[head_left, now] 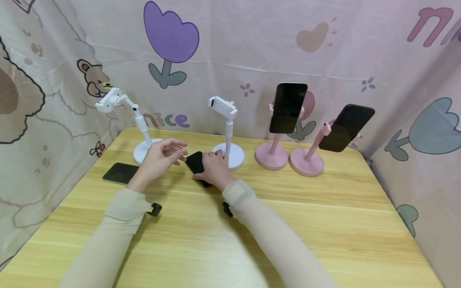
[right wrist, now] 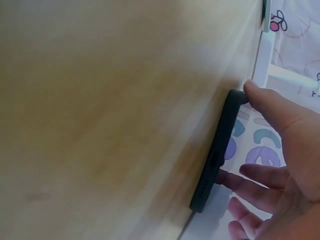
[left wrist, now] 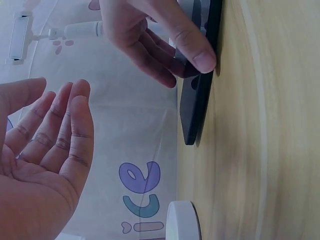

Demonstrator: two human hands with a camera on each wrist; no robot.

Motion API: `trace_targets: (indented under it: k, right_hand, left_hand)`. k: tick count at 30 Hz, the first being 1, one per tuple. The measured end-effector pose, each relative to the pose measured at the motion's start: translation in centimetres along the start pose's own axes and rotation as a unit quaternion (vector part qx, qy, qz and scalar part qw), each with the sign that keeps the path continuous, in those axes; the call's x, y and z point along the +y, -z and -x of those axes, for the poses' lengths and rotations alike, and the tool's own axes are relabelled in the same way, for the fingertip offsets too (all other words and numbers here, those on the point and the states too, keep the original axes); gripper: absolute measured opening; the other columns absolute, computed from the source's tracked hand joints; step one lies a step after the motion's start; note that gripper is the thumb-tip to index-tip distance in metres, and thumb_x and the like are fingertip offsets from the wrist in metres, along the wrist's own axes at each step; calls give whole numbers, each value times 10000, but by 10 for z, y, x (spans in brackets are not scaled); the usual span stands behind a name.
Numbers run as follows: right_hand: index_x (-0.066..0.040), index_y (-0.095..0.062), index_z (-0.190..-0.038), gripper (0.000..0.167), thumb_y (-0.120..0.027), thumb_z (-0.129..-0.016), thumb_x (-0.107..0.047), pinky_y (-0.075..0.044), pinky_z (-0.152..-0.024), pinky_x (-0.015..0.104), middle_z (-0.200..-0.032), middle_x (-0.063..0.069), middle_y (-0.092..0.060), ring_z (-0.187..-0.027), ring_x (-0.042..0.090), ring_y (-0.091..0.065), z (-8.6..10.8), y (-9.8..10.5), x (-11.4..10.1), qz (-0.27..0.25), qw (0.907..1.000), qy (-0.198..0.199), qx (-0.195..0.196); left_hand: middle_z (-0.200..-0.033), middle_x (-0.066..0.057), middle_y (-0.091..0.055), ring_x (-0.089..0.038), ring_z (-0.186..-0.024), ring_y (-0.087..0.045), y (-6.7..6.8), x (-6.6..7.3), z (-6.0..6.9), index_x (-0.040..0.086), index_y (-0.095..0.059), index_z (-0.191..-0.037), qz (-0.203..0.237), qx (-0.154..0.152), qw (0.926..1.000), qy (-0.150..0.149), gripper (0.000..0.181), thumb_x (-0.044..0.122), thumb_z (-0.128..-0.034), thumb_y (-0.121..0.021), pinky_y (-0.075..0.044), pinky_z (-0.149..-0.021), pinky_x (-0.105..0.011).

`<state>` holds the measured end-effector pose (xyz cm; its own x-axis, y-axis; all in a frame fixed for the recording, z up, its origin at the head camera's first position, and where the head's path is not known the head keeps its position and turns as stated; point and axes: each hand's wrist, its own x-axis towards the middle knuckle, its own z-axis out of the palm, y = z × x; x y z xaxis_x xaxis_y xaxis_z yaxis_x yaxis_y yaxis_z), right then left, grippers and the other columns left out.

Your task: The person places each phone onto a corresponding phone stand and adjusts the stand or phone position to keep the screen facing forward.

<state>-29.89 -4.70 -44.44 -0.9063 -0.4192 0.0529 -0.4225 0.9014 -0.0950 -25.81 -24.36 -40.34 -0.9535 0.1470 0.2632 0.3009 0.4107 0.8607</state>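
Note:
A black phone [head_left: 195,161] lies near the middle of the wooden table, in front of a white phone stand [head_left: 229,132]. Its long edges are spanned by my right hand [head_left: 217,170], thumb on one side and fingers on the other. The right wrist view shows the phone's end [right wrist: 216,155] between thumb and fingertips, low against the tabletop. My left hand [head_left: 158,160] hovers just left of the phone, holding nothing; in the left wrist view its fingers [left wrist: 75,135] are loosely bent, apart from the phone.
Another white stand [head_left: 142,124] with a jointed arm is at the back left, a second dark phone [head_left: 119,173] lying before it. To the right, two pink stands [head_left: 272,154] hold upright phones [head_left: 289,108]. A patterned cloth [head_left: 230,52] hangs behind the table.

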Motion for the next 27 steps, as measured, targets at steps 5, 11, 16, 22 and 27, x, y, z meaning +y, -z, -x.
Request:
trace_targets:
  k: [5, 11, 16, 22, 27]
  right_hand:
    - [-126, -697, -1349, 783, -770, -865, -736, -501, -1092, 521, -1294, 43, -739, -1273, 295, -594, 1, 2, 0, 182, 9998, 106, -35]
    - [-126, -688, -1372, 752, -799, -876, -680, -477, -1130, 571, -1329, 45, -737, -1292, 295, -592, 4, 7, -2, 134, 9995, 181, -230]
    - [-140, -689, -1370, 709, -841, -871, -620, -444, -1151, 597, -1332, 41, -737, -1296, 295, -577, 10, 9, -4, -22, 9993, 188, -310]
    - [-160, -675, -1393, 691, -872, -867, -563, -471, -1052, 522, -1300, 37, -731, -1234, 266, -600, 17, 10, -2, -252, 9984, 270, -419]
    - [-158, -652, -1444, 725, -886, -867, -529, -544, -986, 482, -1332, 57, -714, -1205, 261, -656, 24, 12, 1, -406, 9964, 490, -564]
  left_hand:
    - [-1148, -294, -750, -137, -891, -789, 0, 2, -2, 27, -695, -1276, -3, -12, 10000, -50, 245, 174, -1083, -662, -663, -749, -270]
    - [-1152, -313, -741, -184, -908, -797, 0, 2, -2, 20, -694, -1269, 38, -31, 10000, -37, 245, 171, -1077, -672, -666, -750, -276]
    - [-1152, -292, -757, -196, -916, -806, -1, 1, -3, 9, -689, -1271, 55, -46, 9999, -96, 245, 154, -1075, -671, -665, -745, -273]
    - [-1161, -262, -767, -195, -921, -804, -5, 0, -5, 13, -683, -1292, 41, -158, 9998, -105, 271, 177, -1076, -676, -663, -762, -268]
    - [-1169, -256, -759, -129, -899, -794, -6, 0, -5, 21, -675, -1299, 78, -222, 9997, -12, 275, 183, -1077, -676, -664, -765, -278]
